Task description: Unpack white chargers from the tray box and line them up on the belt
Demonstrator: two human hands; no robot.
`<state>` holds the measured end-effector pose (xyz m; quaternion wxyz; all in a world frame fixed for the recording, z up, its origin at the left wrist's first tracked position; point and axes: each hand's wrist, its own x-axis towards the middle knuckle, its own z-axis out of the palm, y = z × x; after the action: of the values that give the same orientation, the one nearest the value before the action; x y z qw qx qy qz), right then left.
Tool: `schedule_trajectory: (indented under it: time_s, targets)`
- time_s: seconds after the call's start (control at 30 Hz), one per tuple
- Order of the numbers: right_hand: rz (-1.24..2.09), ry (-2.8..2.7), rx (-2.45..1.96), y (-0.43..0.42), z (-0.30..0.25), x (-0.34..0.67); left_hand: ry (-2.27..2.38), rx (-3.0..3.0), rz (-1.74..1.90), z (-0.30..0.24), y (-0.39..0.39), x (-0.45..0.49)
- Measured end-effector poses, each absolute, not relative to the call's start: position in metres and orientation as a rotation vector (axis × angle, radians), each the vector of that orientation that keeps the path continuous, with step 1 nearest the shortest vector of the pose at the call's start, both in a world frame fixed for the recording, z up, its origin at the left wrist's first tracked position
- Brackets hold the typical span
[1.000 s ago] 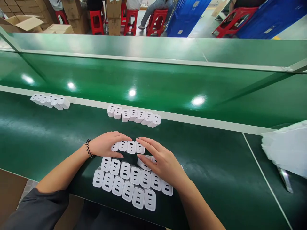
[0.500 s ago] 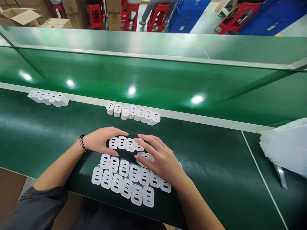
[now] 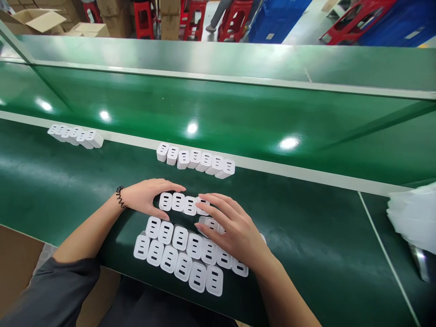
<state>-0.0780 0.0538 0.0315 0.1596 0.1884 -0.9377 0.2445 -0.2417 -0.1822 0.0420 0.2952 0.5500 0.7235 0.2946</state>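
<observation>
White USB wall chargers stand on end in rows, their slotted port faces up. My left hand point(image 3: 145, 196), a black coil band at its wrist, curves around the left end of a short row of chargers point(image 3: 178, 202), thumb and fingers apart. At that row's right end is my right hand point(image 3: 236, 229), its spread fingertips over or against the last charger point(image 3: 203, 205); contact is hard to tell. Its palm partly covers more chargers point(image 3: 211, 224) below. Nearer me are two longer rows, one of them the front row of chargers point(image 3: 169, 259).
By the pale ledge point(image 3: 293, 170) at the back of the green worktop point(image 3: 306, 236) stand a row of chargers point(image 3: 195, 160) and a leaning group point(image 3: 75, 135) farther left. White sheets point(image 3: 413, 215) lie at right. Red stools point(image 3: 235, 20), cartons point(image 3: 44, 20) and blue bins point(image 3: 275, 20) are beyond.
The whole view has shifted slightly, so things sit a little farther right. Both hands keep nearly the same pose around the short row of chargers.
</observation>
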Motion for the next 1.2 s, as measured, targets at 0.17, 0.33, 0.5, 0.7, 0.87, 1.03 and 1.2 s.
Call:
schedule_trajectory:
  time_s: [0.17, 0.33, 0.5, 0.7, 0.87, 1.03, 1.2]
  targets:
    - [0.661, -2.671, 0.597, 0.051, 0.031, -0.078, 1.915, 1.475, 0.772, 0.042, -0.183, -0.243]
    - [0.634, -2.666, 0.604, 0.05, 0.032, -0.078, 1.9, 1.471, 0.778, 0.043, -0.184, -0.244]
    - [0.622, -2.651, 0.607, 0.049, 0.034, -0.077, 1.927, 1.458, 0.751, 0.045, -0.185, -0.245]
    - [0.595, -2.65, 0.602, 0.047, 0.032, -0.077, 1.981, 1.397, 0.701, 0.048, -0.191, -0.246]
    - [0.522, -2.732, 0.519, 0.044, 0.029, -0.076, 2.104, 1.357, 0.701, 0.052, -0.195, -0.254]
    - [0.533, -2.812, 0.423, 0.045, 0.034, -0.074, 2.168, 1.379, 0.79, 0.047, -0.194, -0.256]
    - [0.632, -2.799, 0.343, 0.052, 0.043, -0.072, 2.2, 1.464, 0.917, 0.043, -0.183, -0.247]
